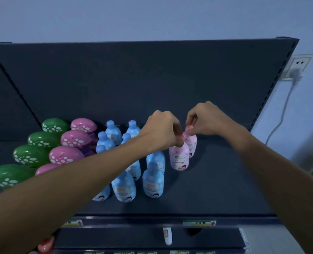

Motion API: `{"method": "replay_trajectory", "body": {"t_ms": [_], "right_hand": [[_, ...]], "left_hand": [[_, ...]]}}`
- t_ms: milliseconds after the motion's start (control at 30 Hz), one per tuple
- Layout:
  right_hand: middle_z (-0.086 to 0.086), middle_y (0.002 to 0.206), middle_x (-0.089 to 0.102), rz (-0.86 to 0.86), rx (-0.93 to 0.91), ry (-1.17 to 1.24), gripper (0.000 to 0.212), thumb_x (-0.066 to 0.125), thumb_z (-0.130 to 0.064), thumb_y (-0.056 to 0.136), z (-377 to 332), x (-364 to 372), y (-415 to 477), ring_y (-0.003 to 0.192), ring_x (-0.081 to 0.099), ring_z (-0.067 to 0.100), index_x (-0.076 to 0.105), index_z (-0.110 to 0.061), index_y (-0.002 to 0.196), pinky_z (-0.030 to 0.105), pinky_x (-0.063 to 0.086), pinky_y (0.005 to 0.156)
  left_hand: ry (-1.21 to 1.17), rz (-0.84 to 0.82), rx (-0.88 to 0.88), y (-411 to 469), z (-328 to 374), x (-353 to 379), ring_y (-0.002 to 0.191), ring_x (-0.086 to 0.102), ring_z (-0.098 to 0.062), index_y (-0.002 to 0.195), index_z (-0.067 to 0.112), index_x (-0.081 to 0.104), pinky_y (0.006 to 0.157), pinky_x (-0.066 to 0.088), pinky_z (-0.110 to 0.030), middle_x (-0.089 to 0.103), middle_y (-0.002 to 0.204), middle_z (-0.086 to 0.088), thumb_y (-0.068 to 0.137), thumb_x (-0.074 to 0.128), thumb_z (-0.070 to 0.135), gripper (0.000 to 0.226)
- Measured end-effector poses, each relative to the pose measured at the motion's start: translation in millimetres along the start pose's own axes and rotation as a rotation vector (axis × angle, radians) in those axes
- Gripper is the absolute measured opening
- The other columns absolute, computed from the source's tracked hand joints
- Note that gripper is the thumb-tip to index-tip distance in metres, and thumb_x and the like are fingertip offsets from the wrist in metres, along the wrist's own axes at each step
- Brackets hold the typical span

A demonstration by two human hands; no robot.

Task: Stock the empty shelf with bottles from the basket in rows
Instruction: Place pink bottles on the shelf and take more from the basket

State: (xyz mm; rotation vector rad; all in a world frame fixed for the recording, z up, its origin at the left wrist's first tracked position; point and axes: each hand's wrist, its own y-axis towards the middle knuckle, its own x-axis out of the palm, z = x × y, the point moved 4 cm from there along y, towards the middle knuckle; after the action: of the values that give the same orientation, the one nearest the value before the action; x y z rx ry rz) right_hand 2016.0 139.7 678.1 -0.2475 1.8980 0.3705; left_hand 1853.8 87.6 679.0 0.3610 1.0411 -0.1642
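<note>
Here, dark shelf (219, 182), blue wall (152, 17); left hand (162, 131), right hand (209, 120) clamped on pink bottles (180, 159).

Both hands were over the dark shelf (221, 184). The left hand (163, 131) pinched the cap of the front pink bottle (179, 159), and the right hand (207, 120) pinched the cap of the rear pink bottle (192, 143), just behind it. Blue bottles (153, 182) stood in rows alongside, then pink spotted domes (66, 154), then green spotted domes (31, 154).

We face a plain pale wall (152, 15), dim bluish light, at our right a white socket (299, 63), its grey cable (286, 103) hanging down.
</note>
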Motion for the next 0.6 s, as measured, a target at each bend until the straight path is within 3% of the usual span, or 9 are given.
{"method": "replay_trajectory", "body": {"t_ms": [267, 600], "right_hand": [[-0.016, 0.071, 0.071, -0.001, -0.014, -0.003, 0.011, 0.084, -0.024, 0.067, 6.2, 12.5, 26.3, 0.078, 0.066, 0.001, 0.075, -0.026, 0.073, 0.031, 0.059, 0.076], [-0.014, 0.070, 0.070, -0.021, -0.021, 0.005, 0.010, 0.083, -0.020, 0.072, 0.9, 23.5, 49.7, 0.075, 0.067, 0.004, 0.074, -0.025, 0.070, 0.033, 0.060, 0.075]], "left_hand": [[0.023, 0.026, -0.039, 21.4, -16.3, 8.3, 0.072, 0.067, -0.002, 0.078, 0.027, 0.080, 0.069, 0.061, -0.028, 0.070, 0.067, 0.016, 0.063, 0.087, 0.029, 0.017], [0.033, 0.015, -0.104, 33.2, -25.5, 14.9, 0.078, 0.068, -0.014, 0.080, 0.023, 0.078, 0.069, 0.061, -0.036, 0.072, 0.077, 0.005, 0.067, 0.083, 0.029, 0.015]]}}
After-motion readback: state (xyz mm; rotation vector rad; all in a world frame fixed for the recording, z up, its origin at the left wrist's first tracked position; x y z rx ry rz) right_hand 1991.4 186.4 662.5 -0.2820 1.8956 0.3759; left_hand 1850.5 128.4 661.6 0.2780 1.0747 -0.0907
